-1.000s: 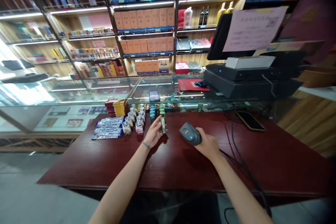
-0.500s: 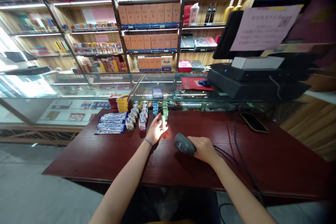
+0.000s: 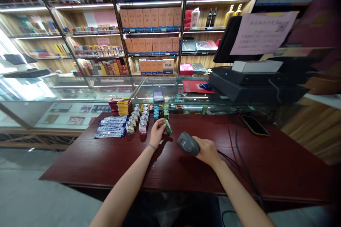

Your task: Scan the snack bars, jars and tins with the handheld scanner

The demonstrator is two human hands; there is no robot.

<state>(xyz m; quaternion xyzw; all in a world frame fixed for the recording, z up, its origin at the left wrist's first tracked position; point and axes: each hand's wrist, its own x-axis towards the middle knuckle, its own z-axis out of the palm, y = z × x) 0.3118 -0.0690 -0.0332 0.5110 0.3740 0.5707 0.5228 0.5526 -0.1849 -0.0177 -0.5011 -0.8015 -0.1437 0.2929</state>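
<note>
On the desk [image 3: 112, 163], a black cable [image 3: 237, 142] runs toward the front edge; a forearm dragging against it could tug the scanner [image 3: 188, 144] off its aim. The right hand [image 3: 207, 150] is closed round the scanner's handle, head angled toward the left hand, and if the two swing together they could knock. The jars [image 3: 143, 127] stand close left of the left hand [image 3: 156, 133], so a sideways sweep of the wrist might tip one. That hand is partly closed, pinching a green tube [image 3: 167, 126] between thumb and fingers, tilted, just in front of the row of green tubes [image 3: 166, 110]; whether its lower end touches the desk I cannot tell. With so light a grip it could slip and roll. As for writing, the paper [image 3: 263, 33] on the monitor carries printed lines and a code square, all too blurred to read; the orange boxes [image 3: 150, 20], blue-and-white sachets [image 3: 111, 126] and the held tube's pale label are likewise illegible.
</note>
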